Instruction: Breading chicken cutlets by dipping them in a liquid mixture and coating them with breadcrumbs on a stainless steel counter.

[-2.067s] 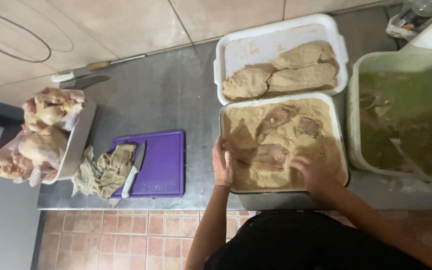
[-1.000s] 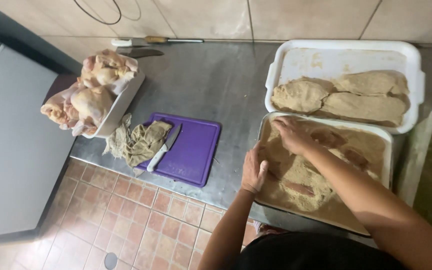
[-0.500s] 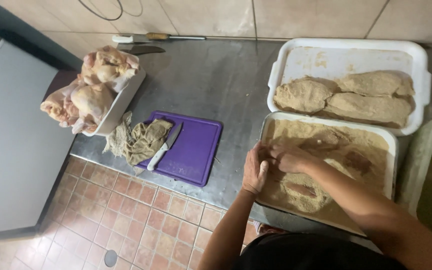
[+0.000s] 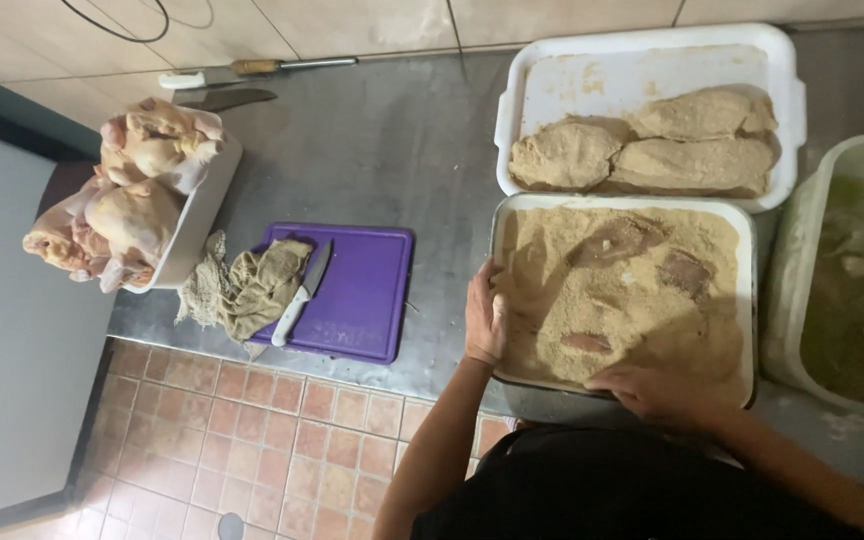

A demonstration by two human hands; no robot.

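Both hands have no grip on anything: the left hand (image 4: pixel 485 315) lies flat on the left rim of the crumb tray (image 4: pixel 622 372), the right hand (image 4: pixel 657 388) on its near edge. Meat pieces (image 4: pixel 617 240) lie half buried in crumbs. Behind stands a white tray (image 4: pixel 642 65) of breaded fillets (image 4: pixel 642 150); a purple cutting board (image 4: pixel 362 300) lies left on the counter (image 4: pixel 382 140).

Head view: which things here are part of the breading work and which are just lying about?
In use: left hand and right hand on the crumb tray; meat pieces in it; breaded pieces in the white tray.

Lying about: purple board, knife, rag, raw chickens, green tub.
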